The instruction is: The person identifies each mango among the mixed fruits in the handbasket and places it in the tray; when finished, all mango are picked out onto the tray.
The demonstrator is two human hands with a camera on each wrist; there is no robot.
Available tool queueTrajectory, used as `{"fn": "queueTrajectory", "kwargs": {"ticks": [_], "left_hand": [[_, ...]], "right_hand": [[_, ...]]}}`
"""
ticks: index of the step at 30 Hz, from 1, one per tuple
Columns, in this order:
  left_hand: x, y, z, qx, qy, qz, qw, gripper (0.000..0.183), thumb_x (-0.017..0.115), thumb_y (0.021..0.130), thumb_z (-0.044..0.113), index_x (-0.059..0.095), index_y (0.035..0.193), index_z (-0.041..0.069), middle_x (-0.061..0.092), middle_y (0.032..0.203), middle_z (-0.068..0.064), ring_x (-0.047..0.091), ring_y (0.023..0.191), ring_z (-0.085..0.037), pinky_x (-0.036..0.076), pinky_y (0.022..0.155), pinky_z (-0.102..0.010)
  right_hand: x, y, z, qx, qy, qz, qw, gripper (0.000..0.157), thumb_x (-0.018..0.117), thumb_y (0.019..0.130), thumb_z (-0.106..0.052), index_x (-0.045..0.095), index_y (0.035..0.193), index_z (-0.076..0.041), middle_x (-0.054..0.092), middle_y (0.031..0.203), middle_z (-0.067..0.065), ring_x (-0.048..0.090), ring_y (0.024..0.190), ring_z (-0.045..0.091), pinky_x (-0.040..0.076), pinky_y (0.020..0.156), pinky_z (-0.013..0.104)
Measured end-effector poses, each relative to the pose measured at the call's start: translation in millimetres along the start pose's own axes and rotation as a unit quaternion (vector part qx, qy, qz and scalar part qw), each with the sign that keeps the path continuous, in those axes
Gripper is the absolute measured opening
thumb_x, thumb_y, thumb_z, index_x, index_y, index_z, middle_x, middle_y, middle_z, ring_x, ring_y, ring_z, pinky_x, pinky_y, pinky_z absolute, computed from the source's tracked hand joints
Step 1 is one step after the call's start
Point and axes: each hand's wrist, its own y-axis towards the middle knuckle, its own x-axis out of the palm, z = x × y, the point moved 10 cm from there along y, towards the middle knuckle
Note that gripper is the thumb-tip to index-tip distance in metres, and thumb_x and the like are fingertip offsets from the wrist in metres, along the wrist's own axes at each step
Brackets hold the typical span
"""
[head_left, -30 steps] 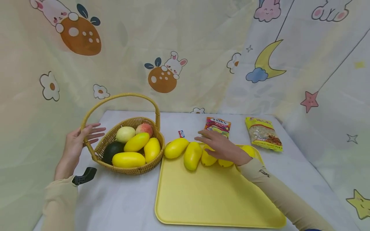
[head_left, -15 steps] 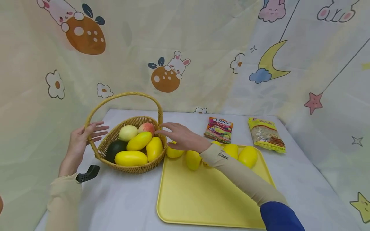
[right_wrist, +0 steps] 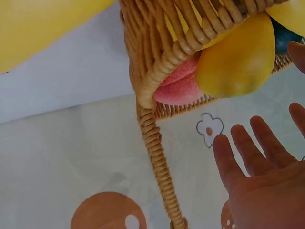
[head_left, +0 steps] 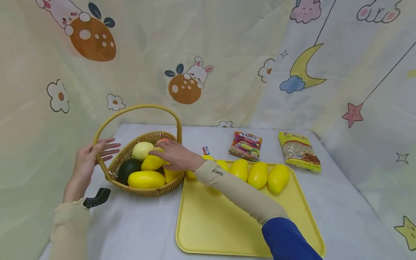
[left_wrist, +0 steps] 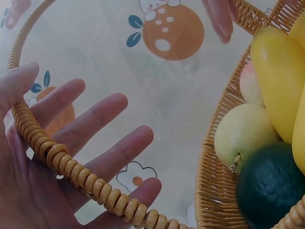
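Note:
A wicker basket [head_left: 159, 190] with a tall arched handle [head_left: 146, 106] stands on the left of the table. My left hand [head_left: 87, 160] is at the handle's left side; its fingers are straight and spread, with the handle lying across the palm in the left wrist view. Over the basket's right part reaches my right hand [head_left: 178, 155], fingers extended, palm turned toward the fruit and nothing gripped. Inside lie several yellow mangoes [head_left: 146, 180], a dark green round fruit [head_left: 128, 170], a pale green-yellow fruit [head_left: 142, 150] and a peach [right_wrist: 178, 88], which my right hand mostly covers in the head view.
A yellow tray [head_left: 224, 224] sits right of the basket, a row of mangoes [head_left: 277, 178] along its far edge. Behind it lie a candy bag [head_left: 246, 146], a yellow snack bag [head_left: 299, 151] and a small wrapped sweet [head_left: 206, 150]. Patterned cloth [head_left: 227, 72] walls the back and sides.
My right hand has moved left from above the tray's mangoes to above the basket, uncovering mangoes on the tray. My left hand has stayed at the handle. The fruit has not visibly moved.

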Motion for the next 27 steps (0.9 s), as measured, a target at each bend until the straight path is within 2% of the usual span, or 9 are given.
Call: {"fn": "queueTrajectory", "kwargs": {"ticks": [3,9,12,17,27], "left_hand": [[0.1,0.0,1.0,-0.003,0.004,0.003,1.0,0.035,0.045,0.102,0.034,0.063,0.125,0.015,0.072,0.102,0.013,0.068,0.093,-0.003,0.052,0.076,-0.014],[0.9,1.3,1.9,0.0,0.011,0.001,0.9999,0.035,0.045,0.102,0.036,0.063,0.125,0.017,0.072,0.103,0.014,0.068,0.094,-0.002,0.052,0.076,-0.013],[0.0,1.1,1.7,-0.001,0.012,0.003,0.9999,0.035,0.044,0.102,0.036,0.062,0.125,0.018,0.071,0.104,0.014,0.068,0.094,-0.002,0.051,0.076,-0.013],[-0.8,0.1,1.6,-0.002,0.014,0.005,0.9999,0.035,0.044,0.102,0.036,0.062,0.126,0.017,0.071,0.104,0.014,0.068,0.094,-0.003,0.051,0.077,-0.013],[-0.7,-0.3,1.6,-0.001,0.016,0.007,0.9999,0.036,0.045,0.102,0.035,0.062,0.126,0.015,0.072,0.102,0.015,0.068,0.092,0.0,0.052,0.076,-0.013]], "right_hand": [[6.8,10.9,0.0,0.011,-0.013,-0.02,1.0,0.059,0.066,0.09,-0.027,0.043,0.143,-0.019,0.046,0.139,0.009,0.043,0.128,0.02,0.036,0.109,0.035],[18.9,27.7,-3.4,0.017,-0.028,-0.055,0.998,0.054,0.063,0.092,-0.026,0.044,0.143,-0.021,0.046,0.141,0.01,0.046,0.127,0.022,0.045,0.1,0.031],[24.4,33.9,-4.4,0.027,-0.033,-0.074,0.996,0.053,0.062,0.092,-0.027,0.044,0.142,-0.023,0.046,0.139,0.008,0.05,0.12,0.021,0.044,0.098,0.029],[34.6,41.6,-7.3,0.042,-0.038,-0.108,0.993,0.054,0.063,0.092,-0.026,0.043,0.142,-0.025,0.049,0.132,0.004,0.052,0.105,0.019,0.046,0.088,0.029],[45.5,47.9,-11.0,0.042,-0.055,-0.116,0.991,0.057,0.066,0.091,-0.025,0.043,0.142,-0.026,0.052,0.127,0.005,0.053,0.099,0.019,0.047,0.079,0.028]]}}
